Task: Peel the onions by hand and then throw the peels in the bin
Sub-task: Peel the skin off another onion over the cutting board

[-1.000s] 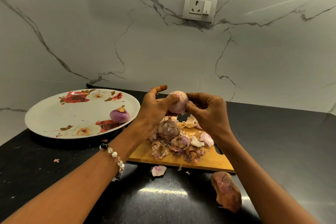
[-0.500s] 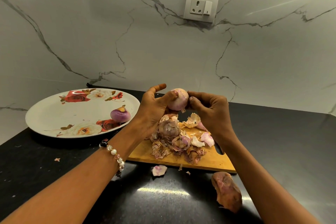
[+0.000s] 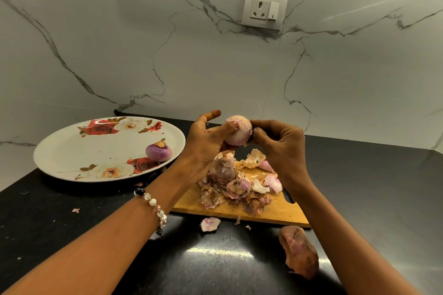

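Observation:
A pale pink onion (image 3: 238, 132) is held up over the wooden cutting board (image 3: 275, 208). My left hand (image 3: 206, 141) grips it from the left, thumb across its front. My right hand (image 3: 279, 146) pinches at its right side with the fingertips. Below, an unpeeled onion (image 3: 223, 170) sits on the board among a heap of dry peels (image 3: 239, 191). A peeled purple onion (image 3: 158, 152) lies on the floral plate (image 3: 72, 151) at the left. No bin is in view.
A large peel (image 3: 299, 250) and a small one (image 3: 210, 223) lie on the black counter in front of the board. Small scraps dot the counter at the left. The marble wall with a socket (image 3: 264, 9) stands behind.
Both hands have lifted the onion slightly and turned it. The right fingertips have shifted along its right side.

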